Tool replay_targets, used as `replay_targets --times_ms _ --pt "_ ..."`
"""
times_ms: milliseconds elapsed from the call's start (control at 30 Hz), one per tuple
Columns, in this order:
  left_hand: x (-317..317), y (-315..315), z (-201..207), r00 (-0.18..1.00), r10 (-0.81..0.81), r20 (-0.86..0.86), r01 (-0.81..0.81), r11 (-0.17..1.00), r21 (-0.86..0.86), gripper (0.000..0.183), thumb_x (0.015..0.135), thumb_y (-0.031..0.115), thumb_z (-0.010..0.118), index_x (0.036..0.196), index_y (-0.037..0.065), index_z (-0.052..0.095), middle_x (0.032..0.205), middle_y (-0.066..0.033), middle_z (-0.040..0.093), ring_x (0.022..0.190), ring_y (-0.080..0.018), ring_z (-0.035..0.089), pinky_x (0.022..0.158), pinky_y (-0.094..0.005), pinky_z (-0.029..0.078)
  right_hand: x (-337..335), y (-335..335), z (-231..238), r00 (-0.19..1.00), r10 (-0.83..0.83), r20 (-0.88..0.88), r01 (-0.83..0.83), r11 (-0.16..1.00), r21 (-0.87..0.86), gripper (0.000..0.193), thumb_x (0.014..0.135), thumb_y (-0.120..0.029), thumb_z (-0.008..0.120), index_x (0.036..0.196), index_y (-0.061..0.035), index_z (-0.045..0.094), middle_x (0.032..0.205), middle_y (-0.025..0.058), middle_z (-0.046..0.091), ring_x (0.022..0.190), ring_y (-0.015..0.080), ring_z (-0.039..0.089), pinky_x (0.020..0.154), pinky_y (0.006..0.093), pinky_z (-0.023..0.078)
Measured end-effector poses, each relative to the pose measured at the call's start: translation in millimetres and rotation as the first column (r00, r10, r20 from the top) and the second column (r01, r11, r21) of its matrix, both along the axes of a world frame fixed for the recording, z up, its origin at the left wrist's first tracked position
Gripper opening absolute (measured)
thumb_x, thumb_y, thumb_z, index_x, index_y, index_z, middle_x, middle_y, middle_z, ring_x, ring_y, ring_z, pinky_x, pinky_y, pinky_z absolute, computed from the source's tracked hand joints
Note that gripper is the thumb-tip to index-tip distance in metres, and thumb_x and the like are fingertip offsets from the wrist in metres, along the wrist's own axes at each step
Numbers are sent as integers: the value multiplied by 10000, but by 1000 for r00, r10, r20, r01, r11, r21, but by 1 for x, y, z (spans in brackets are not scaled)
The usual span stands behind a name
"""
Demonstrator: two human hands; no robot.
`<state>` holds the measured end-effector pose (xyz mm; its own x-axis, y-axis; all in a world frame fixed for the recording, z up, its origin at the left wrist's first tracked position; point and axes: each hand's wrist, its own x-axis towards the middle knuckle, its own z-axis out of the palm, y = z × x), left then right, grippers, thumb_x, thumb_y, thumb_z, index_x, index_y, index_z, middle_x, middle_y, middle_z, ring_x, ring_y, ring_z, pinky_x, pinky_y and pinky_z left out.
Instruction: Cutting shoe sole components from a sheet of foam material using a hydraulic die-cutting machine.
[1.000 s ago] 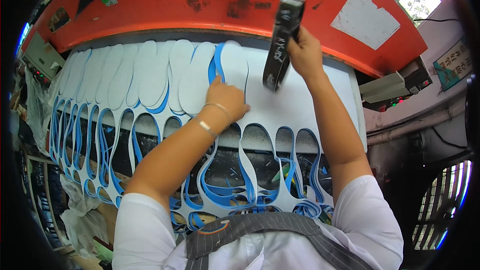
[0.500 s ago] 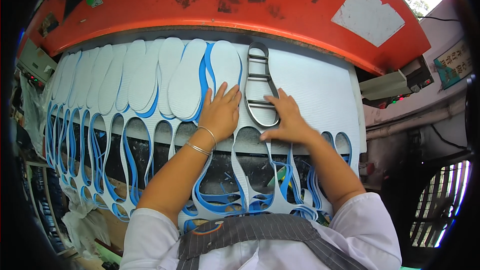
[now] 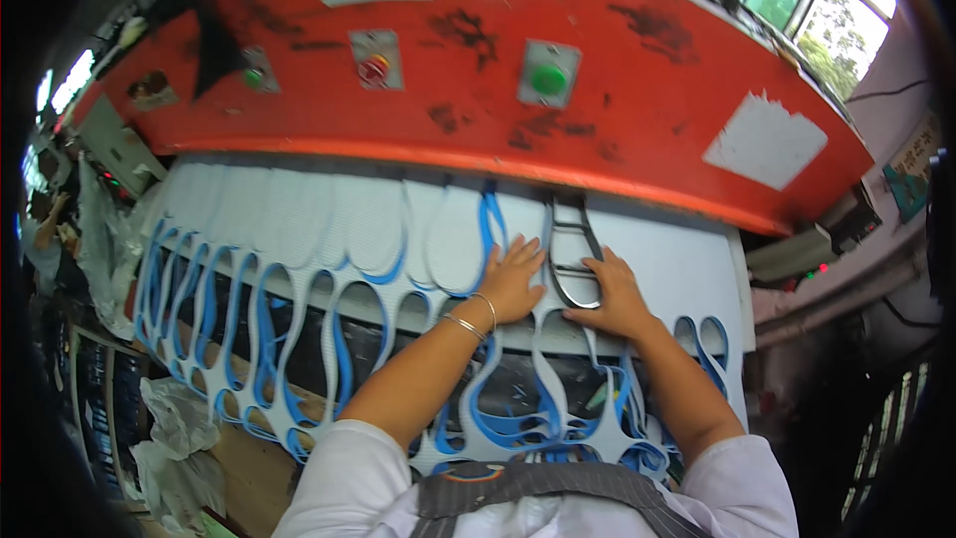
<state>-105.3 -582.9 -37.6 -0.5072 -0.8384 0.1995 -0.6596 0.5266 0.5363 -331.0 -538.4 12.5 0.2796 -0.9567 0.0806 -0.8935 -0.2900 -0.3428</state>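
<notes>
My left hand (image 3: 513, 281) lies flat on the white ribbed foam sheet (image 3: 657, 259), fingers spread, just left of a metal sole-shaped cutting die (image 3: 575, 270). The die has crossbars and stands on the sheet, its far end close under the red machine beam. My right hand (image 3: 619, 297) grips the near end of the die, fingers at its right rim by a crossbar and the thumb at its rounded end. Cut sole shapes (image 3: 453, 244), white on top with blue beneath, lie in an overlapping row left of my left hand.
A red machine beam (image 3: 458, 130) spans the far side, with a green button (image 3: 548, 80) and a red knob (image 3: 373, 68). Cut-out foam scrap (image 3: 508, 423), white and blue, hangs over the near edge. Clear plastic bags (image 3: 174, 428) lie at lower left.
The view has tilted up, showing more of the red beam. My right hand has closed in on the near end of the die. My left hand stays flat beside it.
</notes>
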Motion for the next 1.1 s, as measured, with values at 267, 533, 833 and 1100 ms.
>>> replay_targets --times_ms 267,533,833,1100 --pt "234 -132 107 442 423 -791 -759 646 -78 538 890 107 593 1367 -57 406 1405 -209 452 1301 -271 455 1072 -366 373 49 -59 122 961 94 261 -13 955 -295 742 781 -338 755 1368 -25 426 1248 227 543 1145 403 517 971 444 419" --pt "351 -136 160 561 629 -539 -828 414 -379 646 896 129 546 1464 -28 281 1538 -185 277 1395 -274 333 1117 -344 293 125 -125 175 921 1 390 213 836 -505 451 816 -326 728 1079 -68 466 738 111 615 658 294 623 589 389 480" --pt "179 16 132 759 364 -540 -371 923 101 245 886 141 631 1104 35 673 1057 -138 692 987 -222 654 878 -345 501 25 7 146 970 -230 75 215 963 162 462 805 -413 717 1028 -31 582 866 182 671 820 346 654 729 437 497" --pt "21 141 83 998 -37 -43 35 998 -49 371 878 380 596 952 30 697 898 -162 677 911 -357 615 815 -451 482 6 121 89 998 -8 -63 39 864 502 828 779 -657 613 1234 28 521 1019 295 650 964 431 638 843 475 496"
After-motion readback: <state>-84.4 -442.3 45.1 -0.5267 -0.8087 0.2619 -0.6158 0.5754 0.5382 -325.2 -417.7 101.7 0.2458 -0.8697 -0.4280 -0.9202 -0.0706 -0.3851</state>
